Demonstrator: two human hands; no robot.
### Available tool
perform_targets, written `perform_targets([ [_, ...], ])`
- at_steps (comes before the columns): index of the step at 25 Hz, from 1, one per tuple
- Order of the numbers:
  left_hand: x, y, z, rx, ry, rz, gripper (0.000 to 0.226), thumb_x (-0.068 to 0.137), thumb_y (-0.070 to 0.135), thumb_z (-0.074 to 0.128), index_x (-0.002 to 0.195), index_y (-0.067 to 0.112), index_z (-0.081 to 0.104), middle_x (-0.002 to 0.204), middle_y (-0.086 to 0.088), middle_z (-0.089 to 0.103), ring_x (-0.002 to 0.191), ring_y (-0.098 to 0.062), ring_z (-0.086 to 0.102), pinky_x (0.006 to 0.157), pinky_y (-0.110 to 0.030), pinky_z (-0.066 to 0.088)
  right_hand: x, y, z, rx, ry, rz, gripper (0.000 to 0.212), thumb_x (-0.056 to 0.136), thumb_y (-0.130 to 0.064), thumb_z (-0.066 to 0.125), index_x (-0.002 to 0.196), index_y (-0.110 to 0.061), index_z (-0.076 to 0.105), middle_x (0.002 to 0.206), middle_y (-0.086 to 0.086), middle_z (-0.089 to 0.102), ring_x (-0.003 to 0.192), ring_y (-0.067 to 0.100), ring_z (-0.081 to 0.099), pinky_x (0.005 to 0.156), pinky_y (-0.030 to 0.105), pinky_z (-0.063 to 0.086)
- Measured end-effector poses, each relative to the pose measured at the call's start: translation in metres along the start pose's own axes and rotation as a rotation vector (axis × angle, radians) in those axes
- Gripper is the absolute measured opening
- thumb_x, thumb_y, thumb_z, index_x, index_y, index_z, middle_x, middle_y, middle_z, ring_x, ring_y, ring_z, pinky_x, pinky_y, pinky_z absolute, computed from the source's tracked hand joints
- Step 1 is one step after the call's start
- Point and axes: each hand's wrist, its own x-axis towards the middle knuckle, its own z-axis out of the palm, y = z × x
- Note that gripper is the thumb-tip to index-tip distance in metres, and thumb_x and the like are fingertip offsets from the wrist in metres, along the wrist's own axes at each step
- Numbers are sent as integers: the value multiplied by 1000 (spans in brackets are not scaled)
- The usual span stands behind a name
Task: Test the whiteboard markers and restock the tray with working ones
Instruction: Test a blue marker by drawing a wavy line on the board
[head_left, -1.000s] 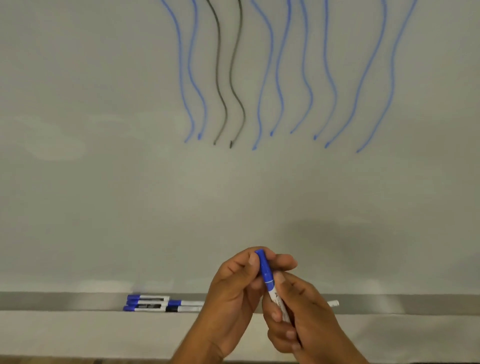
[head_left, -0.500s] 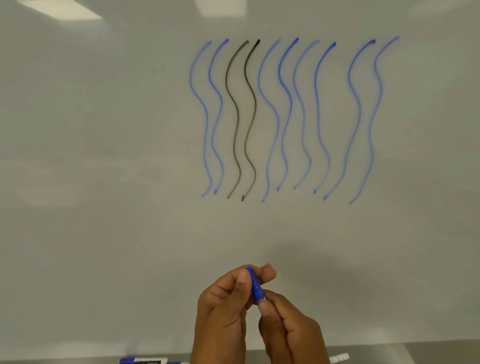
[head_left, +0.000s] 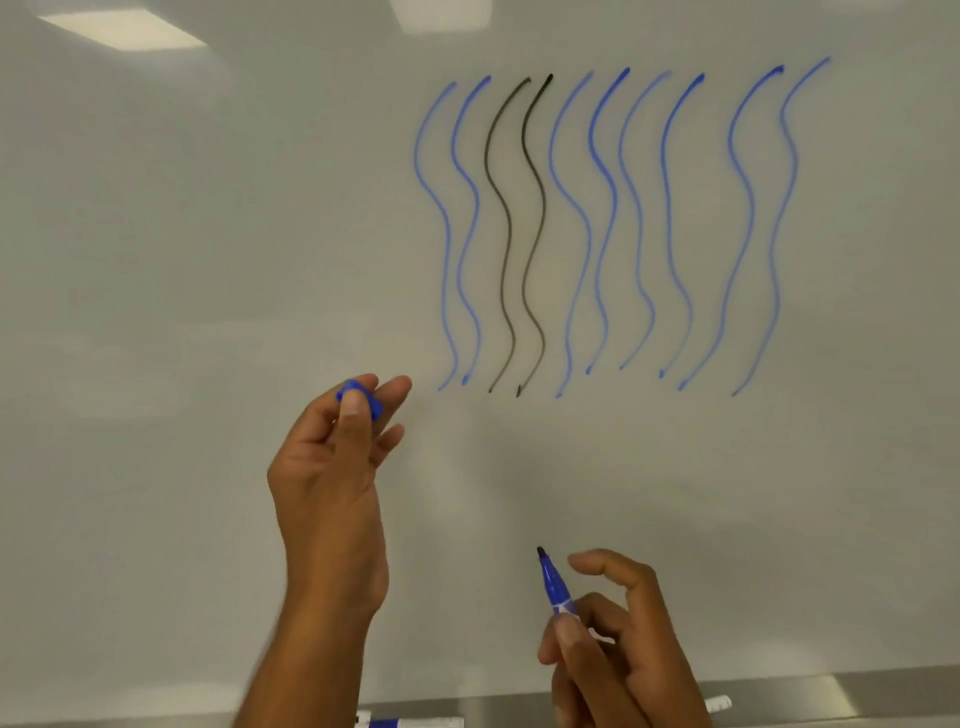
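My left hand (head_left: 332, 467) is raised in front of the whiteboard (head_left: 208, 260) and pinches a blue marker cap (head_left: 358, 397) between thumb and fingers. Lower right, my right hand (head_left: 618, 644) grips an uncapped blue marker (head_left: 553, 584), its dark tip pointing up toward the board, a little short of the surface. Several wavy test lines (head_left: 597, 228), blue ones and two black, cover the upper right of the board. Along the bottom edge runs the metal tray (head_left: 805, 696), where a blue-capped marker (head_left: 410, 722) lies partly cut off.
A white marker end (head_left: 719, 704) pokes out on the tray behind my right wrist. Ceiling lights reflect in the board's top (head_left: 124, 34). The board's left half and the strip under the lines are unmarked.
The cap has come off the marker: my left hand rose up and left with it, my right hand moved right with the bare marker. The view tilted up, so less of the tray shows.
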Motion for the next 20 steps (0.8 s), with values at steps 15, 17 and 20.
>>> perform_targets([
  [15,162,61,-26,785,117,1054,30,106,18,67,130,1,71,130,-14,73,129,-29,67,108,-45,54,115,-154,42,-63,-12,-791,41,89,-49,69,115,-17,66,82,3,68,68,23,63,62,23,49],
  [17,187,65,-28,920,130,1183,33,106,17,66,133,-3,69,136,-18,70,138,-34,60,115,-53,48,136,-170,58,-148,103,-916,35,99,-45,55,109,-16,71,83,-7,69,77,16,68,68,20,50],
  [20,217,65,-27,1024,109,1336,34,109,18,61,134,-5,67,141,-20,66,144,-36,52,123,-54,38,172,-189,77,-155,291,-941,15,97,-24,60,107,-15,65,74,-4,68,64,17,66,56,34,53],
])
